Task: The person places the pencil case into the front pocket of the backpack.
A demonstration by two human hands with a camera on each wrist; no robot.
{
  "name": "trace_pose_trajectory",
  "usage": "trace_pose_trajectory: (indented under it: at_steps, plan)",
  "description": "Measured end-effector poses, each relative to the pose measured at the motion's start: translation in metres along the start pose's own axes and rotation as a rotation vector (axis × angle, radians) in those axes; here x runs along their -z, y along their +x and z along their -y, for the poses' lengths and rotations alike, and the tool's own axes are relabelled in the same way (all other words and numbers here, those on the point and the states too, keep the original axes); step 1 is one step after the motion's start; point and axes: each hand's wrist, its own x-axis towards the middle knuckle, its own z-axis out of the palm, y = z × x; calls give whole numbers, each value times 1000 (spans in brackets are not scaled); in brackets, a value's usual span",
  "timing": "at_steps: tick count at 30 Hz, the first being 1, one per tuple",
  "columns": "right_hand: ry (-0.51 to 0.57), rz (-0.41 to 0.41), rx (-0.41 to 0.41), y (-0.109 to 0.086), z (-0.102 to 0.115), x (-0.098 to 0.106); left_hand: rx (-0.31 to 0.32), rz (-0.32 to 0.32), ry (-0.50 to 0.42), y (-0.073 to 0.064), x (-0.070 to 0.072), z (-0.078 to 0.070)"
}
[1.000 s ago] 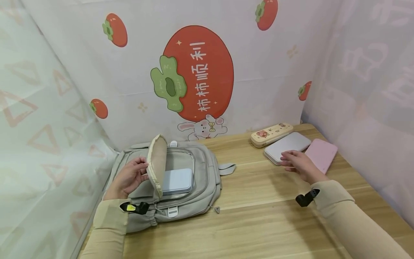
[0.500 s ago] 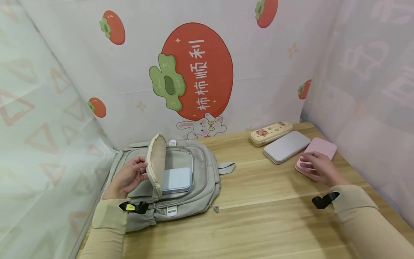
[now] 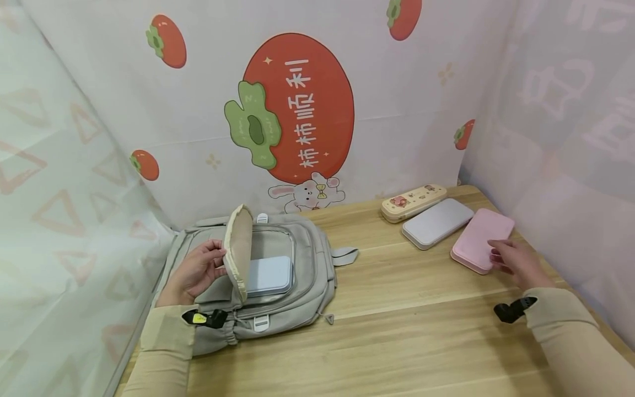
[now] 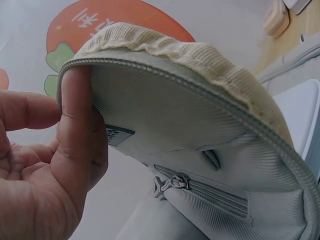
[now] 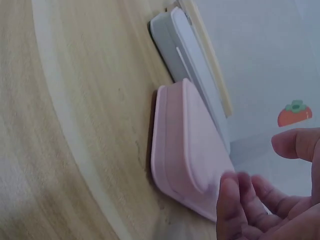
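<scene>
A grey backpack (image 3: pixel 310 303) lies on the table with its front pocket open. My left hand (image 3: pixel 195 271) pinches the edge of the pocket flap (image 4: pixel 165 110) between thumb and fingers and holds it raised. Inside the pocket sits a light blue case (image 3: pixel 273 274), partly hidden by the flap. Over at the right, my right hand (image 3: pixel 518 263) is by the near right side of a pink case (image 3: pixel 481 237), thumb and fingers apart in the right wrist view. Whether its fingertips touch the case I cannot tell.
To the left of the pink case lies a silver-white case (image 3: pixel 437 221). Behind that is a cream pencil case (image 3: pixel 413 203) with printed pictures. A printed cloth (image 3: pixel 382 138) hangs along the table's back edge, and more cloth hangs at both sides.
My right hand has moved right, from beside the silver-white case, across the pink case, to its near right side. The left hand keeps holding the flap in place.
</scene>
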Motion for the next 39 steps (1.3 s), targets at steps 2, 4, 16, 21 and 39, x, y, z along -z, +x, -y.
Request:
trace_pose_trajectory:
  at_steps: [2,4,16,21,39]
  plan:
    - [-16,-49,-10,2,-3,0,3,-3,-2,0,0,1]
    - [-39,-87,-28,4,-5,-1,5,-6,3,0,0,1]
    - [-78,-64,7,15,-18,-7,19,-8,9,2,0,4]
    - [-123,-40,17,17,-20,-9,15,-4,14,2,0,4]
    - [-660,76,283,-7,-1,-30,11,-13,17,4,-1,1]
